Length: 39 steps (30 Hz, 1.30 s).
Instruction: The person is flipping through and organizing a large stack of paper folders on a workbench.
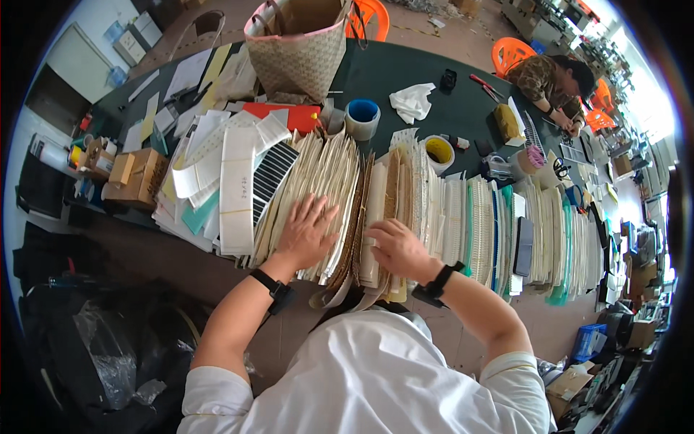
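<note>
A long row of cream paper sheets and cards stands on edge along the near side of the table. My left hand (308,233) lies flat on the left stack of cream sheets (322,170), fingers spread, holding nothing. Just across a narrow gap, my right hand (400,249) bends its fingers in against the cream cards (374,210); whatever is between the fingertips is hidden. Brown corrugated cardboard strips (357,231) stand in the gap between my hands. Both wrists wear a black band.
Loose strips and sheets (237,192) pile up on the left. A patterned tote bag (298,61), tape rolls (362,119) and a crumpled tissue (412,103) sit on the dark green table (405,65). Further sheets (477,224) run right. A person (553,79) works at the far right.
</note>
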Each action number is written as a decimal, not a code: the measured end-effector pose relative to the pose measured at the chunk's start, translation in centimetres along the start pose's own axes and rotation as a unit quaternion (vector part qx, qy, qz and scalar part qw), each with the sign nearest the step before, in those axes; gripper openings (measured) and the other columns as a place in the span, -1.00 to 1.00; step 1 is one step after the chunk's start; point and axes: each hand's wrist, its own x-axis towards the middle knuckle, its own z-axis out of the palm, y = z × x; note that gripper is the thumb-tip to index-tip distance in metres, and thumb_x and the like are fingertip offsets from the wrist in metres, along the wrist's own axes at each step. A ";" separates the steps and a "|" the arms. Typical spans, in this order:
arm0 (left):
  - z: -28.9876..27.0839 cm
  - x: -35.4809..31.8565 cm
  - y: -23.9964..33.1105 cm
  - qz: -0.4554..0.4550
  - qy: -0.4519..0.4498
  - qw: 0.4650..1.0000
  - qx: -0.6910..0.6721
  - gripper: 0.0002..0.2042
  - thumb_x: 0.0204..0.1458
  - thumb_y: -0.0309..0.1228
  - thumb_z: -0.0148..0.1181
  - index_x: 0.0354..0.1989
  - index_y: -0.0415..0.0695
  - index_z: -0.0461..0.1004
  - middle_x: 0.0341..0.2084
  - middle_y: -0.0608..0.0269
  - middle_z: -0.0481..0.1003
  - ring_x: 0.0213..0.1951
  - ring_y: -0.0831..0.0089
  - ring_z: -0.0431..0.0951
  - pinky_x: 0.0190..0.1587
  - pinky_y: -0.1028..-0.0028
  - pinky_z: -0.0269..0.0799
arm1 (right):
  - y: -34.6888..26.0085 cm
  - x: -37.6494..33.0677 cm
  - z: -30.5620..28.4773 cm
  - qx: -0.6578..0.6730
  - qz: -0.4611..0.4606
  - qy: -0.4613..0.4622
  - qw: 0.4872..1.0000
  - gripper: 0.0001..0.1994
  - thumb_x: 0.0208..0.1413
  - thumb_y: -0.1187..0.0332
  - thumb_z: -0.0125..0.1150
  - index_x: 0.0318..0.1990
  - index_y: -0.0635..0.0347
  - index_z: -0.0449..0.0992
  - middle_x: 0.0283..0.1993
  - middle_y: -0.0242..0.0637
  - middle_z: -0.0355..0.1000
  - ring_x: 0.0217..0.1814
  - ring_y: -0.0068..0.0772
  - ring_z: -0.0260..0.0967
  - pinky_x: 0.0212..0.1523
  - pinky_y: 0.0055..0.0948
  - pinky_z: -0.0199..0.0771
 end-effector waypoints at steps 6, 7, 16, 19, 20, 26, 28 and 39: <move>0.0 0.1 -0.8 0.012 0.009 1.000 -0.002 -0.35 0.41 0.12 -0.05 0.61 0.16 0.19 0.58 0.06 0.16 0.63 -0.03 -0.01 0.63 -0.08 -0.20 | 1.4 2.0 3.0 -0.087 -0.118 -0.031 0.989 -0.37 0.25 0.26 0.30 0.44 0.27 0.36 0.58 -0.04 0.21 0.66 0.00 0.07 0.65 -0.08 0.07; 0.0 0.0 -0.9 0.016 0.008 1.000 -0.004 -0.35 0.42 0.13 -0.06 0.61 0.17 0.19 0.59 0.07 0.15 0.63 -0.02 -0.01 0.63 -0.08 -0.19 | 1.9 2.0 3.0 -0.085 -0.124 -0.048 0.987 -0.34 0.26 0.25 0.30 0.48 0.28 0.32 0.62 -0.05 0.15 0.69 0.00 0.02 0.67 -0.06 0.01; -1.1 0.1 -0.3 0.011 -0.004 1.000 0.016 -0.14 0.23 0.36 0.07 0.62 0.18 0.16 0.58 0.11 0.14 0.62 0.01 0.00 0.63 -0.08 -0.18 | 3.6 0.9 1.1 -0.056 -0.092 -0.087 0.990 -0.32 0.24 0.26 0.34 0.49 0.21 0.31 0.55 -0.07 0.23 0.63 -0.01 0.12 0.58 -0.05 0.17; -0.8 -0.1 -0.8 0.017 -0.002 0.999 0.040 -0.05 0.13 0.44 0.13 0.62 0.18 0.15 0.57 0.12 0.15 0.62 0.02 0.00 0.63 -0.08 -0.17 | 3.9 0.9 0.7 -0.062 -0.093 -0.092 0.989 -0.34 0.22 0.26 0.35 0.47 0.15 0.34 0.49 -0.10 0.28 0.58 -0.03 0.17 0.52 -0.06 0.24; -0.7 0.0 -0.8 0.014 -0.002 0.999 0.040 -0.05 0.13 0.44 0.13 0.62 0.18 0.15 0.57 0.12 0.15 0.62 0.02 0.00 0.63 -0.08 -0.17 | 4.0 0.9 0.7 -0.066 -0.092 -0.092 0.989 -0.35 0.21 0.27 0.35 0.46 0.12 0.36 0.46 -0.11 0.30 0.56 -0.04 0.20 0.49 -0.06 0.27; -0.7 -0.3 -0.8 0.017 0.008 1.000 0.019 -0.10 0.18 0.41 0.09 0.62 0.19 0.16 0.58 0.13 0.14 0.62 0.02 0.00 0.63 -0.07 -0.16 | 4.3 0.5 0.5 -0.097 -0.116 -0.086 0.985 -0.42 0.20 0.27 0.34 0.39 0.10 0.44 0.43 -0.12 0.32 0.54 -0.04 0.23 0.46 -0.03 0.29; -0.7 -0.3 -0.7 0.012 0.015 1.000 0.013 -0.11 0.19 0.41 0.09 0.62 0.20 0.16 0.58 0.13 0.14 0.62 0.03 0.00 0.63 -0.06 -0.16 | 4.1 0.2 0.0 -0.109 -0.107 -0.095 0.984 -0.46 0.22 0.25 0.32 0.34 0.16 0.47 0.45 -0.12 0.30 0.56 -0.04 0.20 0.49 -0.04 0.25; 0.1 -0.5 -0.9 0.011 0.033 0.999 0.014 -0.11 0.20 0.42 0.04 0.63 0.25 0.13 0.60 0.19 0.11 0.63 0.10 0.00 0.63 -0.05 -0.15 | 5.5 2.9 0.1 -0.079 -0.163 -0.100 0.978 -0.49 0.14 0.34 0.40 0.27 0.17 0.52 0.50 -0.06 0.30 0.62 0.04 0.15 0.52 0.03 0.24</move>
